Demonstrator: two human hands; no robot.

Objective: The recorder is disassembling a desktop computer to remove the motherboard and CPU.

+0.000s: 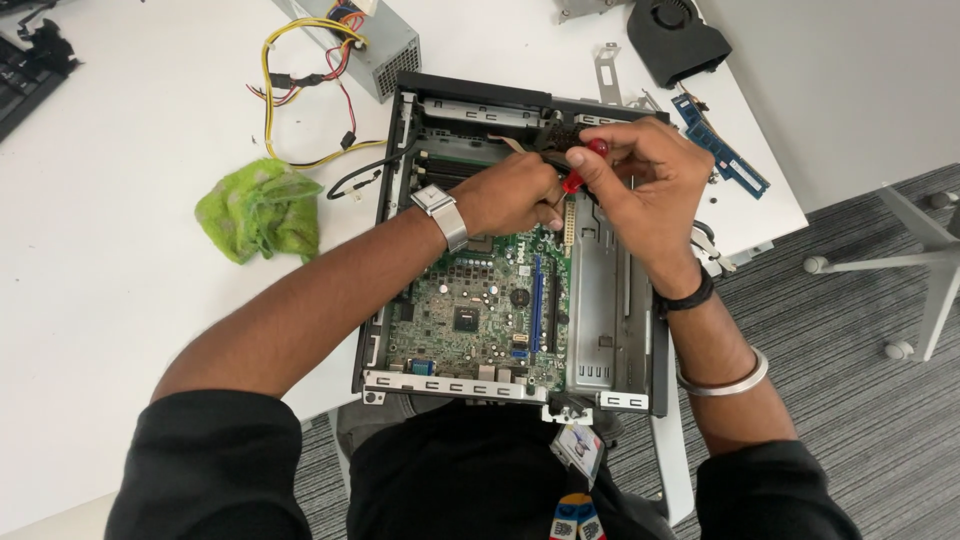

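Note:
An open desktop computer case (400,300) lies on the white table (120,280) with its green motherboard (470,300) exposed. My left hand (515,192), with a silver watch on its wrist, rests over the upper part of the board, fingers closed around something I cannot make out. My right hand (645,175) is closed on a red-handled screwdriver (585,165), held over the same spot near the case's far end. The tool's tip is hidden between my hands.
A crumpled green cloth (258,210) lies left of the case. A grey power supply (375,45) with yellow and red wires sits at the back. A black fan (678,40) and blue memory sticks (725,150) lie at the right, near the table edge. Chair legs (900,270) stand on grey carpet.

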